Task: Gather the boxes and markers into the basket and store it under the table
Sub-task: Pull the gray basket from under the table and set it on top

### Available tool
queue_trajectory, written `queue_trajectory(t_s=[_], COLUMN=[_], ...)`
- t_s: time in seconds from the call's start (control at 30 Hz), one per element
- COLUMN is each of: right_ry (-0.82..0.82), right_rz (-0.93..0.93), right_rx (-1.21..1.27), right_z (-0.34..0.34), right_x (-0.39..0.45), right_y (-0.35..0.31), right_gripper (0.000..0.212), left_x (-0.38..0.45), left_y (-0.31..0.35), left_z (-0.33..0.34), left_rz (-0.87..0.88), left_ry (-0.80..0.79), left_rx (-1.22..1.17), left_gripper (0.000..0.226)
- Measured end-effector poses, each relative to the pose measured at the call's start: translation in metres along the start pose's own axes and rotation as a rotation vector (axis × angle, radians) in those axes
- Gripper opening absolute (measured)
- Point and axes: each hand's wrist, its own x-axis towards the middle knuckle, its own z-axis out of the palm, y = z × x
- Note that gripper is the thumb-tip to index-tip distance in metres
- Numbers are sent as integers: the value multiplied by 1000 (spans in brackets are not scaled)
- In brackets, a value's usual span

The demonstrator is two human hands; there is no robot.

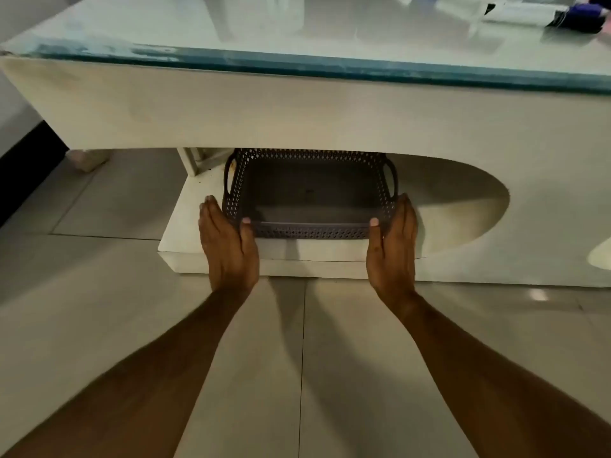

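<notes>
- While the basket (309,193) sits on the low shelf (211,239) under the worktop (297,104), your 2 hands clamp its near corners, which keeps it square.
- Your left hand (228,239) and right hand (393,239) lie flat against the sides, fingers together, thumbs hooked over the front rim.
- It looks empty; boxes and markers (529,11) seem to lie blurred on the glass top.

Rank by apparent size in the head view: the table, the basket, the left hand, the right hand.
1. table, by far the largest
2. basket
3. left hand and right hand: they look alike, so no ranking between them.
</notes>
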Motion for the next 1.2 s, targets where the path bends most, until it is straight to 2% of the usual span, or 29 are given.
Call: queue_trajectory(t_s=[0.1,0.2,0.3,0.37,0.5,0.83,1.2], right_ry=[18,25,36,42,21,26,5], right_rz=[125,243,363,397,349,301,302], right_rx=[229,407,625,668,649,639,603], right_z=[3,6,6,6,10,8,-15], right_x=[15,27,37,40,41,29,-16], right_y=[5,2,0,1,8,7,-14], right_gripper=[63,62,58,54,41,34,39], left_x=[25,44,50,51,50,38,-2], left_y=[-1,-3,0,0,2,1,7], left_z=[5,8,10,10,11,8,-27], left_rz=[-285,-429,-444,-470,-500,-475,-475], left_ry=[24,-31,-49,-54,-47,4,27], left_rx=[-324,-552,-637,-677,-719,-720,-719], left_gripper=[57,47,40,39,40,38,39])
